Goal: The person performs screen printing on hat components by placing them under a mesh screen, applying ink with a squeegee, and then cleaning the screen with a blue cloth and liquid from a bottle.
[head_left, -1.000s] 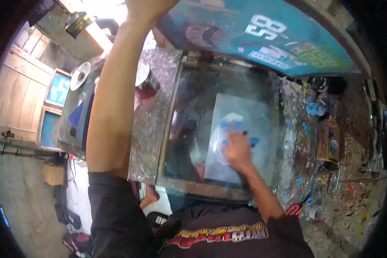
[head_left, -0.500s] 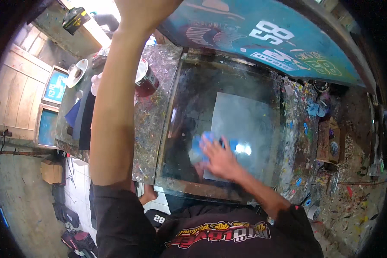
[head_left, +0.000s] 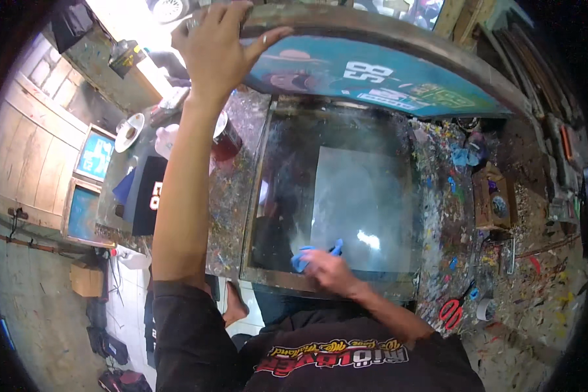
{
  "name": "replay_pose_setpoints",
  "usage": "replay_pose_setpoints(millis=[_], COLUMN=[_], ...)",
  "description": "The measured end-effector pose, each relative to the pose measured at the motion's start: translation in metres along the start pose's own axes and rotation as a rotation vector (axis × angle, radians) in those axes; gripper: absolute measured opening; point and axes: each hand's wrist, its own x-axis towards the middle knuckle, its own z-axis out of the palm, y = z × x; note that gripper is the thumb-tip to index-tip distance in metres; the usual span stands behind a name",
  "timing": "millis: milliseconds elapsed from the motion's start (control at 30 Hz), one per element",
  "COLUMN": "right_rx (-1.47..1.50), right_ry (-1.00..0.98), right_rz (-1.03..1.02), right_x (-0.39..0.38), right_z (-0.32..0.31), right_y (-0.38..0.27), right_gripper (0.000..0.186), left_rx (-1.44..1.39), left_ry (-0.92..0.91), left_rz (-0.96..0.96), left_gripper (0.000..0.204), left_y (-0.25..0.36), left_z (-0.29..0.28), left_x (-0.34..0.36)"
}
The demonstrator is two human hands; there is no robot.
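Observation:
My left hand (head_left: 217, 55) is raised at the far side, hooked over the wooden edge of a tilted-up screen printing frame (head_left: 379, 23). Its blue mesh, with white and yellow lettering, faces me. Low on the glass worktop (head_left: 282, 215), near its front edge, my right hand (head_left: 333, 273) is closed around a crumpled blue cloth (head_left: 300, 260) that touches the surface. A pale rectangular sheet (head_left: 343, 196) shows at the middle and right of the glass, with a bright reflection on it. The palm side of my right hand is hidden.
To the left stand a dark red tub (head_left: 227, 140), a white plate (head_left: 130, 130) and dark fabric (head_left: 145, 196). On the right are red-handled scissors (head_left: 451, 313), a tape roll (head_left: 485, 309), a cardboard box (head_left: 493, 199) and a blue rag (head_left: 464, 155). Small framed screens (head_left: 93, 153) lean at far left.
My right hand has drawn the blue cloth toward me, down to the near edge of the glass. The view has shifted, bringing my left hand and the frame's top edge into sight.

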Motion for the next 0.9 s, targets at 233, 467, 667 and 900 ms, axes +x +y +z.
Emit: replay_pose_setpoints(millis=[233, 467, 667, 900], right_rx=[-0.395, -1.027, -0.680, -0.731], right_ry=[0.283, -0.056, -0.184, -0.041], right_rz=[0.463, 0.272, -0.024, 0.572], right_x=[-0.005, 0.028, 0.071, 0.020], right_z=[-0.181, -0.171, -0.003, -0.153], right_y=[0.055, 0.102, 0.031, 0.088], right_gripper=[0.062, 0.080, 0.074, 0.085], left_rx=[0.045, 0.039, -0.094, -0.012], left_ry=[-0.005, 0.177, 0.038, 0.057], left_rz=[-0.027, 0.075, -0.059, 0.021], left_gripper=[0.067, 0.065, 0.062, 0.069], left_y=[-0.011, -0.017, -0.006, -0.011], left_z=[0.011, 0.025, 0.010, -0.016], left_x=[-0.012, 0.002, -0.007, -0.054])
